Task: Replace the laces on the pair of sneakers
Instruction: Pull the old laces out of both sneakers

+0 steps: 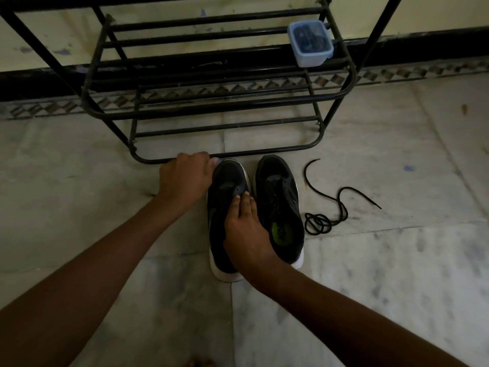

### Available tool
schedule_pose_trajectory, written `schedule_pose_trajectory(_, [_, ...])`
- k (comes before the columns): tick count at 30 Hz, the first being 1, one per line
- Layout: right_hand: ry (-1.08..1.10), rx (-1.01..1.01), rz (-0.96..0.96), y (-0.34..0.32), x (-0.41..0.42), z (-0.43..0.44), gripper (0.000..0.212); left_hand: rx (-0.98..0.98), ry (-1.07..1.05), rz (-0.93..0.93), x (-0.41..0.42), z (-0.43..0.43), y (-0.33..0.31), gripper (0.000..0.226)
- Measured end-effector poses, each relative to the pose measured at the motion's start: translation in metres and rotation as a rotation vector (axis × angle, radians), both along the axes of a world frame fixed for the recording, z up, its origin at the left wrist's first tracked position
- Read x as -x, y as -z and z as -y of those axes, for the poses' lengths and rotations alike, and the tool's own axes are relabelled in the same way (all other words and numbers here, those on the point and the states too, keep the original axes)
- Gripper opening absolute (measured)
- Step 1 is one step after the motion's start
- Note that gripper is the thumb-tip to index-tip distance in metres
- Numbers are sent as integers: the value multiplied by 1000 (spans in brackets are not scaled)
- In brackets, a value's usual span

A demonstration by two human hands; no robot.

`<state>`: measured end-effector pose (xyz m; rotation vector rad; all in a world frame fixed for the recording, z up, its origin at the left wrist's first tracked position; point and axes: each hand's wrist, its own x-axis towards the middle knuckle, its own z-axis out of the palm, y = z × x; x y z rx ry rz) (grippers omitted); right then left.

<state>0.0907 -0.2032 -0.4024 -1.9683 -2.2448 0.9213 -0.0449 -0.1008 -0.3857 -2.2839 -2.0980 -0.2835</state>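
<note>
Two black sneakers with white soles stand side by side on the floor, toes toward the rack. The left sneaker point(225, 186) shows bare eyelets. The right sneaker point(283, 197) has a green insole and dark laces across its top. My left hand point(185, 178) curls round the toe side of the left sneaker. My right hand point(246, 231) rests on that sneaker's tongue and opening, its fingers lying flat toward the eyelets. A loose black lace point(325, 215) lies partly coiled on the floor, right of the pair.
A black metal shoe rack point(225, 152) stands just beyond the toes, against the wall. On its upper shelf at the right sits a clear plastic box point(311, 45) with dark contents. Pale marble floor point(397, 260) spreads around.
</note>
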Motion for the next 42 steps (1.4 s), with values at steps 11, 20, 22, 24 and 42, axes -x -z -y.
schedule_pose_trajectory(11, [143, -178, -193, -35, -65, -20, 31, 310, -35, 1293, -97, 2, -38, 41])
schedule_pose_trajectory(20, [610, -139, -91, -3, -196, -18, 31, 673, 1, 1503, -221, -4, 1, 38])
schedule_pose_trajectory(22, [647, -63, -85, 8, -210, -14, 40, 721, -10, 1422, -236, -4, 18, 36])
schedule_pose_trajectory(24, [628, -16, -75, 17, -218, -11, 48, 781, 30, 1346, -246, -2, 33, 32])
schedule_pose_trajectory(42, [464, -59, -25, 36, -230, -14, 28, 609, 577, -108, -248, 6, 48, 62])
